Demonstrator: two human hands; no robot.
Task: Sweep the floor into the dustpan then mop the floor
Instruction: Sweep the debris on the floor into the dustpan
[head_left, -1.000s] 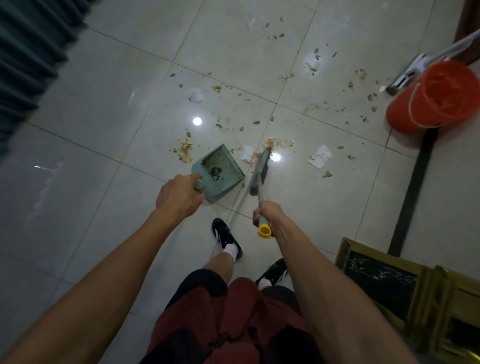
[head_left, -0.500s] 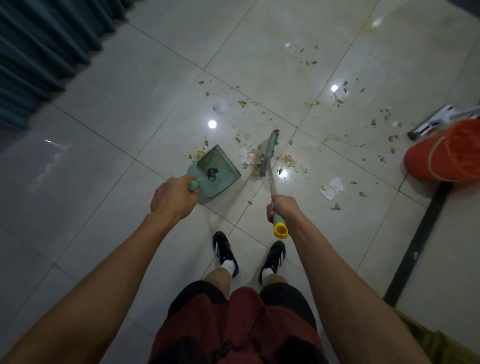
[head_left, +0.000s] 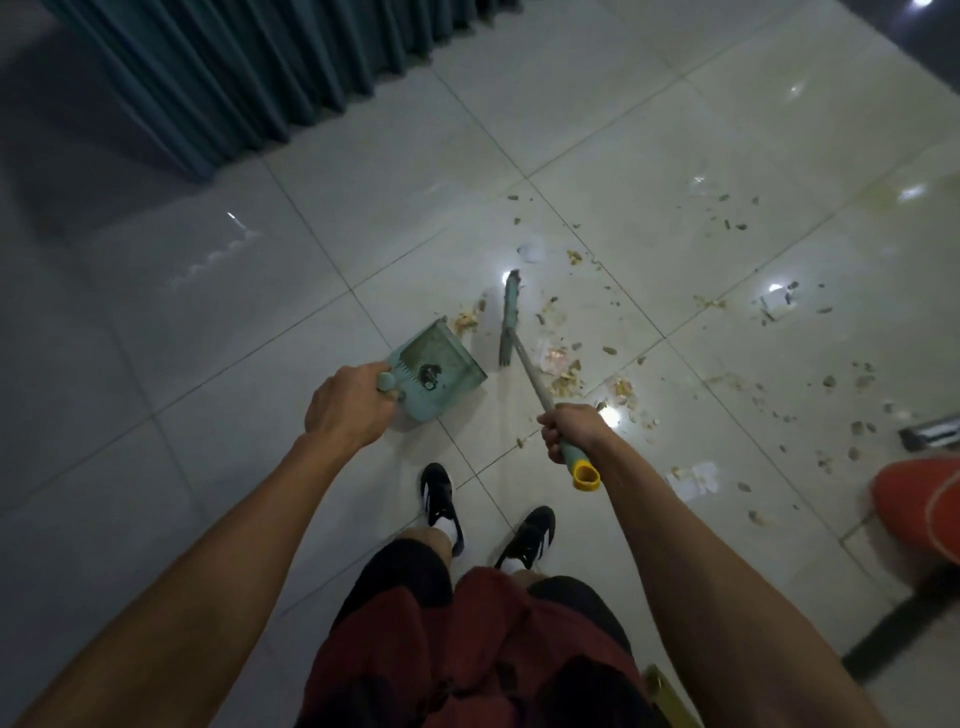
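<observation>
My left hand (head_left: 345, 402) grips the handle of a green dustpan (head_left: 439, 369) resting on the tiled floor, its mouth facing right and away. A dark bit lies inside the pan. My right hand (head_left: 571, 428) holds a broom (head_left: 524, 358) by its grey stick near the yellow end cap. The green broom head (head_left: 510, 317) stands on the floor just right of the dustpan's mouth. Crumbs and paper scraps (head_left: 563, 364) lie scattered right of the broom, with a small pile (head_left: 465, 322) at the pan's far corner.
A dark teal curtain (head_left: 249, 73) hangs at the upper left. An orange bucket (head_left: 919, 512) sits at the right edge, with a mop head (head_left: 932, 431) just above it. My feet in black shoes (head_left: 441, 501) stand below the dustpan. More litter (head_left: 769, 301) spreads across the right tiles.
The view has swung left, so the curtain fills more of the top and the bucket slid to the right edge. The broom head has shifted closer to the dustpan's mouth.
</observation>
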